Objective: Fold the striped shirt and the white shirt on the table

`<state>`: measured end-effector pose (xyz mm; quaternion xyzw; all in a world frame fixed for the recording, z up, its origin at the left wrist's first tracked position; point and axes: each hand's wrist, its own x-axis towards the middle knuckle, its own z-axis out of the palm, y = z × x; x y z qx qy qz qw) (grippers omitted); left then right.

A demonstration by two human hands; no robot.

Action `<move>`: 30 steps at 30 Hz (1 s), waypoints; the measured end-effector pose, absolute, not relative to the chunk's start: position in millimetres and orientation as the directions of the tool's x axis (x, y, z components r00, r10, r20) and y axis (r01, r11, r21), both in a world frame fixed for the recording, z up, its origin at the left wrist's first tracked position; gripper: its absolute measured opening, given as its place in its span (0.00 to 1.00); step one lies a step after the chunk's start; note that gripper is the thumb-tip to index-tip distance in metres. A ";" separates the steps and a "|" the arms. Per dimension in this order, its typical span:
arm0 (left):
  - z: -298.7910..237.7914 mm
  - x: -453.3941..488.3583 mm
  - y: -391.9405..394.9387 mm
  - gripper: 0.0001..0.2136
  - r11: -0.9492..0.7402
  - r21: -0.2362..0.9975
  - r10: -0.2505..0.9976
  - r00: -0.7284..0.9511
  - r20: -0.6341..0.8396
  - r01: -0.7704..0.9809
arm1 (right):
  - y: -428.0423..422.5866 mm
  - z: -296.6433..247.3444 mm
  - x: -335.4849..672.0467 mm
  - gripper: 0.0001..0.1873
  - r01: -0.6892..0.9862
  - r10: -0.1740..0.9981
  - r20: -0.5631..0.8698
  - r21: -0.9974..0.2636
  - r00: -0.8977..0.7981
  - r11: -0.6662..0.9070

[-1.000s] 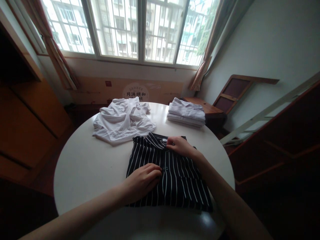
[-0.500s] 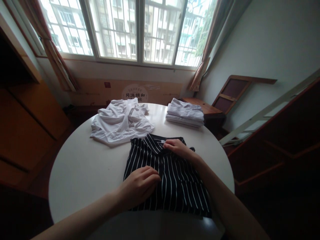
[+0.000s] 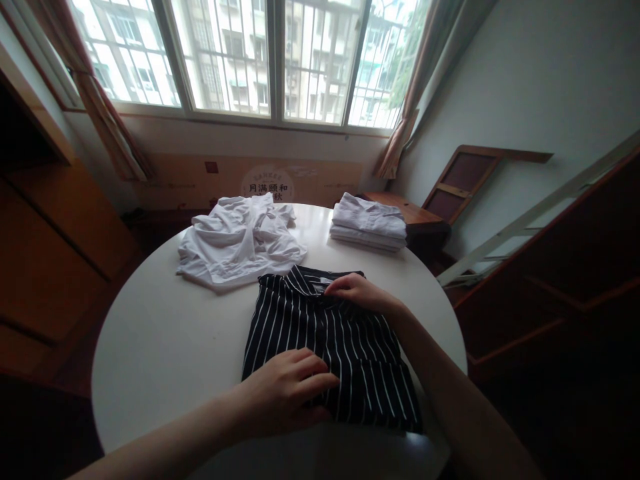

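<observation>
A black shirt with white stripes (image 3: pixel 355 367) lies folded into a rough rectangle near the front of the table, collar at the far side. Over its lower left part is my left hand (image 3: pixel 290 387), palm down with the fingers apart and nothing held. My right hand (image 3: pixel 357 292) is at the collar, its fingers bent and closed on the cloth by the neck opening; the fingertips are partly hidden. Farther back on the left, a crumpled white shirt (image 3: pixel 240 243) touches or nearly touches the striped collar. A stack of folded white shirts (image 3: pixel 369 223) rests at the back right.
Everything lies on a round white table (image 3: pixel 160 340). A wooden chair (image 3: pixel 463 183) stands behind it on the right, and a brown cabinet (image 3: pixel 55 260) is on the left. Barred windows (image 3: pixel 225 60) and a printed cardboard panel (image 3: pixel 180 177) are beyond the table.
My left hand has shifted slightly right and nearer to me, and its fingers have spread. My right hand stays at the collar with a small shift. The view has moved a little.
</observation>
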<state>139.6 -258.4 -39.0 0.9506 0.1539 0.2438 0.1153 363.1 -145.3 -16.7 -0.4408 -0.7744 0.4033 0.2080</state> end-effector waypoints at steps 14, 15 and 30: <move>-41.1 138.6 -259.6 0.14 -0.935 0.262 0.335 0.832 0.443 0.237 | -147.4 -20.8 350.8 0.07 0.647 0.864 0.016 -0.656 -0.503 0.389; -41.6 138.4 -259.8 0.14 -0.935 0.264 0.337 0.830 0.444 0.238 | -148.2 -20.5 350.0 0.06 0.668 0.870 0.043 -0.622 -0.492 0.408; -45.6 138.5 -261.3 0.13 -0.900 0.367 0.389 0.811 0.438 0.234 | -148.0 -24.1 337.9 0.14 0.800 0.827 0.355 -0.269 -0.435 0.536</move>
